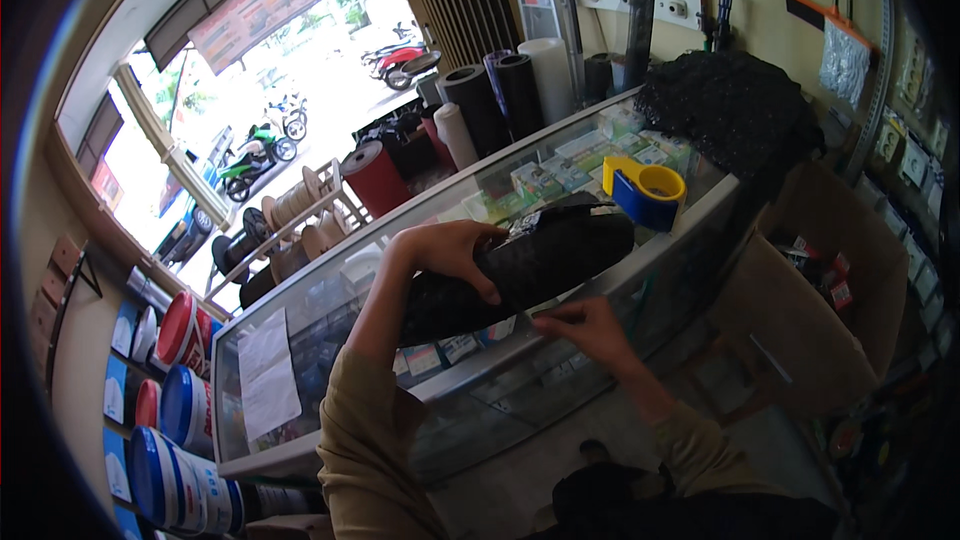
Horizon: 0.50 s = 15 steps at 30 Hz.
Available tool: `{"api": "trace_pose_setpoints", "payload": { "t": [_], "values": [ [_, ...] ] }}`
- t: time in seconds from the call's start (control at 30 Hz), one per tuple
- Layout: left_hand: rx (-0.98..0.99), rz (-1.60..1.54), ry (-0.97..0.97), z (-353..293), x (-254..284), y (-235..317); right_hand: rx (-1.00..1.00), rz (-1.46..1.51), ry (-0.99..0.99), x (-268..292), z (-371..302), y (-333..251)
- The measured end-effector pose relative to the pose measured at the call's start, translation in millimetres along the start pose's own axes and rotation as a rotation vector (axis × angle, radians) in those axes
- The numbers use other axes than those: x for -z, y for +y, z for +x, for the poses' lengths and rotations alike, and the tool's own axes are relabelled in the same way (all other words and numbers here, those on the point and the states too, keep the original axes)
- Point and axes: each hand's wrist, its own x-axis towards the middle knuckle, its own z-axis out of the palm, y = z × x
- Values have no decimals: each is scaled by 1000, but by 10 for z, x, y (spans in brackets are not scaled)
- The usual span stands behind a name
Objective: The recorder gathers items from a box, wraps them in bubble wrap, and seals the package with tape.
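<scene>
My left hand (450,258) is wrapped tight around a long, fat bundle in shiny black plastic (555,252). My thumb lies on the side near me, and my fingers reach over the top. The bundle is tilted, with its right end higher up in my view. It is over the near long edge of the glass counter with a grey metal frame (265,457). I cannot tell if it touches the glass.

My right hand (590,328) is apart from my left one. It is just below the bundle, near the same long edge. Its thumb and fingers are bunched close together, but I cannot tell if something thin is pinched in them.

Just past the bundle's right end, a blue and yellow plastic tape holder (638,204) sits on the counter, close to the near edge. A crumpled heap of black plastic (730,105) lies at the counter's far right end. A flat white sheet of paper (268,380) lies near the left edge. Little green and white boxes (555,176) are under the glass.

A big, open brown cardboard box (805,335) is beyond the right end. A fat red roll (374,180) stands behind the far long edge. White buckets with blue lids (200,490) stand past the left edge.
</scene>
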Motion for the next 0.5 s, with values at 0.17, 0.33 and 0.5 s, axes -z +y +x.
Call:
{"api": "trace_pose_setpoints", "payload": {
  "t": [0.17, 0.33, 0.5],
  "values": [
    [62, -240, -254, 135, 206, -193, 42, -138, 29, -8, 269, -70],
    [115, -373, -306, 192, 284, -427, 57, -276, -25, -31, 484, -146],
    [43, -231, -130, 145, 347, -504, 192, -700, 276, -115, 576, 183]
  ]
}}
